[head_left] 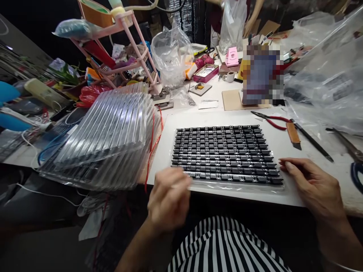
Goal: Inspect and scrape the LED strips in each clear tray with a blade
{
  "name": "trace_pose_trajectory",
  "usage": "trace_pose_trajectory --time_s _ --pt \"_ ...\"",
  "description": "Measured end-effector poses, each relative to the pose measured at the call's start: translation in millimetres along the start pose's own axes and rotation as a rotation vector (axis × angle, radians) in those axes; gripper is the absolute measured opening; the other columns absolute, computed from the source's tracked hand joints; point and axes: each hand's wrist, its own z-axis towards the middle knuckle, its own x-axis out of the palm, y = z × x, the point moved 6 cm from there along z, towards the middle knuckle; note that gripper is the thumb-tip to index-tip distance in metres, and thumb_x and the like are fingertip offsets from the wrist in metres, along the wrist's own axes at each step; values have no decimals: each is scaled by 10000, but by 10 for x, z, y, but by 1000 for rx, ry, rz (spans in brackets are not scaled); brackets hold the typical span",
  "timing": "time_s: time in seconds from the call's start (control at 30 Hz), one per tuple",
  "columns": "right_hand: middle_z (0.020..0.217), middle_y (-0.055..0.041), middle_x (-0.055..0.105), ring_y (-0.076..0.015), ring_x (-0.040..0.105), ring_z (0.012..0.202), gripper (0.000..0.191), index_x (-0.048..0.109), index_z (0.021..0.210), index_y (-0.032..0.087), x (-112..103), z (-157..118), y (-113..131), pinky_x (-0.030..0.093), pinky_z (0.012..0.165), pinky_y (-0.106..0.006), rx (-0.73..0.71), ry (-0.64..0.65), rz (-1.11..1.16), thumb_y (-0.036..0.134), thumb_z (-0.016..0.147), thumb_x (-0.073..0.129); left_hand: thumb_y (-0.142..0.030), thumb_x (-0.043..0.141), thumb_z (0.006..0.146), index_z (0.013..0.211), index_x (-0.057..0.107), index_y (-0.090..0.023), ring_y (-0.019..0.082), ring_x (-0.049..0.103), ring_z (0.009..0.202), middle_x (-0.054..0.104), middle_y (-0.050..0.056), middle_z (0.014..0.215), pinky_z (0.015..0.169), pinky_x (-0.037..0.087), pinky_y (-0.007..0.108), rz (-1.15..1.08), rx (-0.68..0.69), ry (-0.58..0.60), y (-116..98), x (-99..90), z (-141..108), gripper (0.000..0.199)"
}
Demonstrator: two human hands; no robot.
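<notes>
Rows of black circuit strips [221, 153] lie side by side in a clear plastic tray [238, 186] on the white table [163, 151]. My left hand [169, 198] is raised at the tray's near left corner, blurred, its fingers curled; what they hold, if anything, cannot be made out. Beside the tray's right end, my right hand [314, 185] rests near the table edge with thumb and forefinger together; anything between them is too small to tell. A stack of clear ribbed plastic trays [107, 128] stands to the left.
Red-handled pliers [276, 122], an orange-handled blade [293, 134] and a black tweezer-like tool [313, 141] lie at the right, near scissors [356, 173]. A pink rack [136, 34] and plastic bags [172, 56] stand behind. Another person's arm [253, 17] shows at the back.
</notes>
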Motion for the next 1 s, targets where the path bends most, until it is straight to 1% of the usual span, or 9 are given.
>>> trace_pose_trajectory --time_s 0.07,0.1,0.17,0.27,0.4,0.5,0.7,0.87,1.0 --pt "939 -24 705 -173 669 855 254 693 949 240 -3 0 -1 513 796 -271 4 -7 -2 427 811 589 -220 482 932 1280 513 -287 225 516 1226 593 62 1245 1061 411 453 37 -101 -41 261 63 21 356" --pt "940 -25 705 -172 669 857 256 693 951 239 1 2 -2 515 798 -269 7 -8 0 428 812 590 -252 460 945 1343 459 -267 235 459 1292 551 82 1322 1097 372 465 65 -181 -19 419 119 14 398" --pt "952 -29 707 -174 672 868 264 694 962 236 16 8 -2 519 817 -268 21 -10 11 428 813 594 -370 409 962 1457 296 -223 254 301 1404 393 123 1479 1145 292 483 110 -332 108 707 270 -54 529" --pt "982 -37 715 -180 678 900 283 695 993 229 42 18 8 517 879 -278 54 -11 33 428 816 598 -531 382 931 1513 90 -190 286 130 1451 223 157 1556 1156 227 531 140 -389 296 901 460 -200 735" --pt "1006 -42 721 -193 679 937 326 689 1064 226 56 16 58 511 924 -301 56 -17 2 423 821 598 -635 471 844 1512 -13 -197 303 157 1443 230 185 1546 1150 195 570 169 -302 380 876 533 -278 934" --pt "1015 -44 723 -196 678 952 355 667 1123 227 67 4 76 510 925 -307 34 -8 10 422 838 587 -662 531 787 1511 -2 -213 309 206 1432 269 185 1533 1141 220 572 163 -270 395 877 524 -275 1005" --pt "1102 -68 699 -204 661 1003 357 651 1158 208 75 -17 80 512 929 -330 -58 19 -19 394 864 573 -683 562 737 1501 147 -184 322 284 1404 351 192 1493 1135 253 553 162 -285 338 944 503 -256 1002" --pt "1066 -45 712 -191 665 999 348 664 1142 236 46 -46 60 494 963 -321 -8 -18 7 417 855 589 -695 585 710 1487 186 -168 324 308 1393 378 192 1478 1138 258 528 157 -304 331 889 497 -258 1020" --pt "1037 -29 722 -190 670 996 342 681 1124 253 45 -55 63 490 977 -311 12 -46 5 424 837 606 -619 644 724 1456 247 -207 282 296 1405 411 145 1469 1156 234 486 153 -299 317 841 478 -264 929"
